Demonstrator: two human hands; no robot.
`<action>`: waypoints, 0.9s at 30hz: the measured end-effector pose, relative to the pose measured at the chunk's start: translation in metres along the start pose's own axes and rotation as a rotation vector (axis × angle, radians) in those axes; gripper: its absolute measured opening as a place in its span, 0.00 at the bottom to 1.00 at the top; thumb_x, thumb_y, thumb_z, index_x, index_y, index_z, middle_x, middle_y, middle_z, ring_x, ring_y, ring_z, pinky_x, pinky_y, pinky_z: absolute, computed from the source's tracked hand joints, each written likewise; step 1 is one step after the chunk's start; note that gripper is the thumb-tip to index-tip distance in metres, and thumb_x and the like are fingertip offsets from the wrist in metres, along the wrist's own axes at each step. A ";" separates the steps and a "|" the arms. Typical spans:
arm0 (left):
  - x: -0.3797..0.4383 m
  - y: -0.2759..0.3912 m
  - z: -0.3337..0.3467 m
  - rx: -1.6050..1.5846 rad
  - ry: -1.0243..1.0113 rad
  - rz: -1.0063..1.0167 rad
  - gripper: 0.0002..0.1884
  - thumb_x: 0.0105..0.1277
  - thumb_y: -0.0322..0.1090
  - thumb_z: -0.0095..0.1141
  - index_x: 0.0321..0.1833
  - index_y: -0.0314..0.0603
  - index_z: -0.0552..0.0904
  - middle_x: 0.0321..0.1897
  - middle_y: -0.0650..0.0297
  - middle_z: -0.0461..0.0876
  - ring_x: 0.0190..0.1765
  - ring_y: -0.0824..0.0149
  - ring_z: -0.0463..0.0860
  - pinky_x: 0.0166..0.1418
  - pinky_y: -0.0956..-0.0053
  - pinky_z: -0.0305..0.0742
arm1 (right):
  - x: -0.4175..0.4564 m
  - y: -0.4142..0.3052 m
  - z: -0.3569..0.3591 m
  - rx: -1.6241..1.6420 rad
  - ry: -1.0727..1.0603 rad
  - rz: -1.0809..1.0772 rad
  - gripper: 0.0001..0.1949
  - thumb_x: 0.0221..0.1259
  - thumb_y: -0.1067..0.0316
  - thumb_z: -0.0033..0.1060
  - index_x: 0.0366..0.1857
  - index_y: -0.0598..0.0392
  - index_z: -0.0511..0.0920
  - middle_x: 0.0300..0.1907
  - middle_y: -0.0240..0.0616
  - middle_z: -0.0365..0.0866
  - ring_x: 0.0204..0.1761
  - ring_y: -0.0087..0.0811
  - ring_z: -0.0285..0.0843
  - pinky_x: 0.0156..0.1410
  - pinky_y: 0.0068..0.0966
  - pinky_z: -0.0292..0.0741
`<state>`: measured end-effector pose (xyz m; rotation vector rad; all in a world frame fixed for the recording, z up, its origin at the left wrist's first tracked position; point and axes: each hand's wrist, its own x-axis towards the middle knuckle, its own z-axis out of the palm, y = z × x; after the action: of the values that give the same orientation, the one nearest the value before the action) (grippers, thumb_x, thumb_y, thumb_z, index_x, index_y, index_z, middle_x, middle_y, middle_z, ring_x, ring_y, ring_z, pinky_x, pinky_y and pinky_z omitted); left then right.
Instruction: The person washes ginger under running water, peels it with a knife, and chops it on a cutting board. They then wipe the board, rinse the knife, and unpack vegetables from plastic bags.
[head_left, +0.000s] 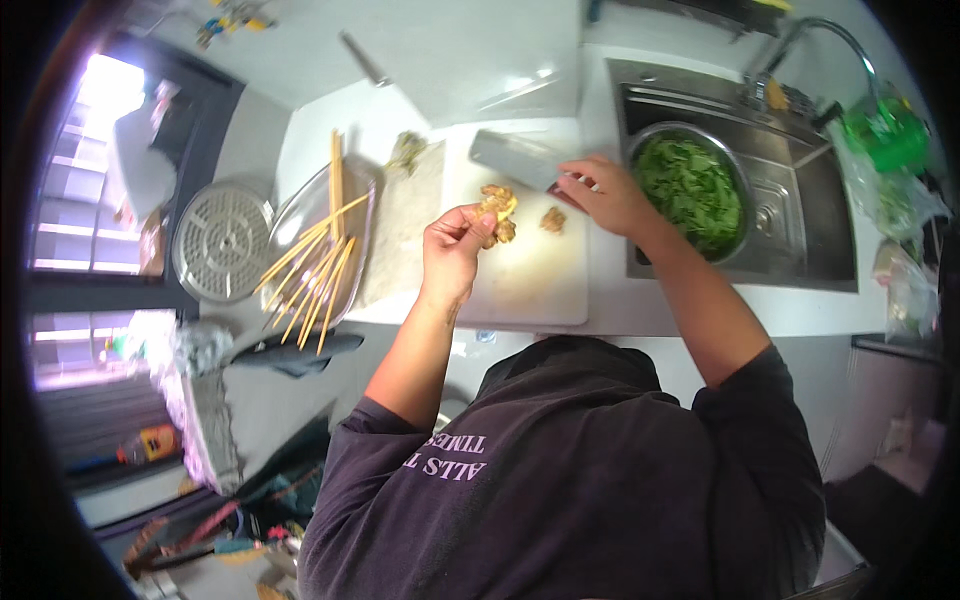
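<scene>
Between the thumb and fingers of my left hand (454, 247) is a knobbly piece of ginger root (498, 214), showing a yellow cut face, raised above the white cutting board (525, 296). My right hand (607, 196) grips the dark reddish handle of a cleaver (514, 159); its broad blade points left across the far part of the board. A smaller piece of ginger (553, 220) lies on the board between my hands, just below the cleaver's handle.
Left of the board, long wooden sticks (335, 187) rest across a clear oval dish (358, 225). A wilted green bunch (407, 152) lies behind a greyish cloth or mat (405, 225). At right, a metal bowl of leafy greens (690, 195) stands in the steel sink (814, 255).
</scene>
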<state>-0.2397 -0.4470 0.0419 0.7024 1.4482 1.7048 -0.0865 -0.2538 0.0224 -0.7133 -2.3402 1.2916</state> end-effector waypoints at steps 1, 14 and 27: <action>0.008 0.001 0.016 0.017 -0.085 -0.023 0.05 0.68 0.29 0.57 0.40 0.34 0.83 0.31 0.62 0.85 0.31 0.74 0.79 0.40 0.79 0.73 | -0.010 -0.005 -0.006 0.409 -0.059 0.115 0.20 0.65 0.53 0.59 0.51 0.58 0.79 0.41 0.39 0.82 0.39 0.28 0.79 0.46 0.25 0.76; 0.069 -0.058 0.275 0.193 -0.524 -0.164 0.19 0.68 0.30 0.58 0.60 0.37 0.74 0.49 0.62 0.81 0.48 0.72 0.81 0.52 0.78 0.74 | -0.163 0.080 -0.204 0.982 0.470 0.469 0.10 0.61 0.71 0.63 0.44 0.61 0.79 0.38 0.35 0.83 0.35 0.23 0.81 0.43 0.20 0.79; 0.047 -0.140 0.488 0.428 -0.968 -0.486 0.18 0.67 0.35 0.59 0.57 0.36 0.77 0.43 0.64 0.81 0.42 0.73 0.80 0.44 0.79 0.72 | -0.441 0.067 -0.396 1.025 1.303 0.055 0.06 0.62 0.74 0.58 0.41 0.59 0.76 0.39 0.43 0.83 0.36 0.33 0.84 0.47 0.29 0.81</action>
<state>0.1599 -0.1326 -0.0013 1.0872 1.1138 0.5145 0.4993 -0.2200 0.1324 -0.8249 -0.5276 1.2120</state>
